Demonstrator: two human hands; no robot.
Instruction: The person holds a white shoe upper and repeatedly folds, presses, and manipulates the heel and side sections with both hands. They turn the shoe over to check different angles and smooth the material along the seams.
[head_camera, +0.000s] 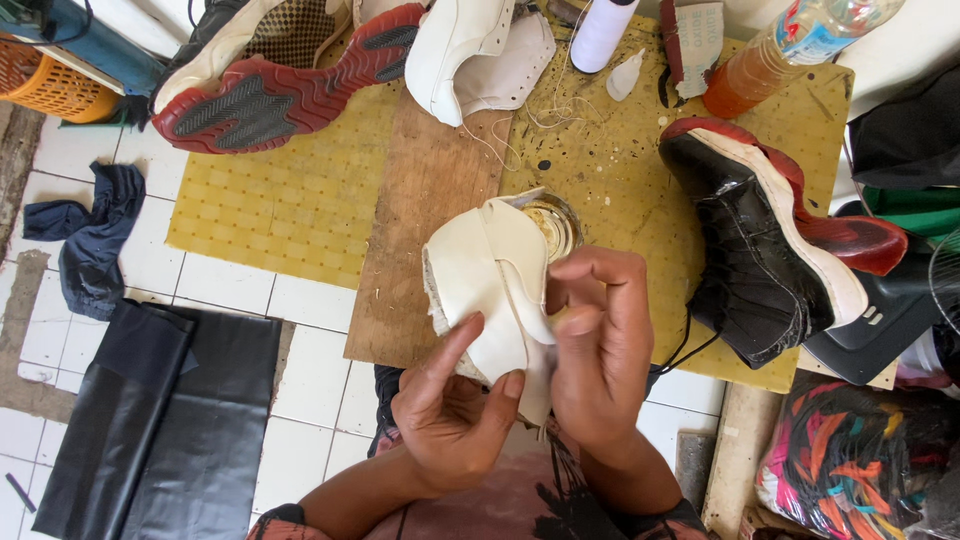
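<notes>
- The left hand lay palm up under a cream-white shoe piece, its thumb and forefinger closed on the lower edge of the piece.
- The right hand was curled over the right edge of the same piece, fingers bent and pinching it near its fold.
- The cream-white shoe piece was held in the air between both hands, just above and to the left of the right hand, over the near end of a bare wooden board.
- Just behind the piece, partly hidden by it, stood a small glass jar on a yellow mat stained with dark spots.
- To the right of the hands, a black shoe with a red and white sole lay on its side on the mat, apart from the right hand.
- At the far side lay an upturned shoe with a red sole, a white shoe upper, a white bottle and a plastic bottle of orange liquid.
- On the white tiled floor to the left were a black sheet and a crumpled dark blue cloth.
</notes>
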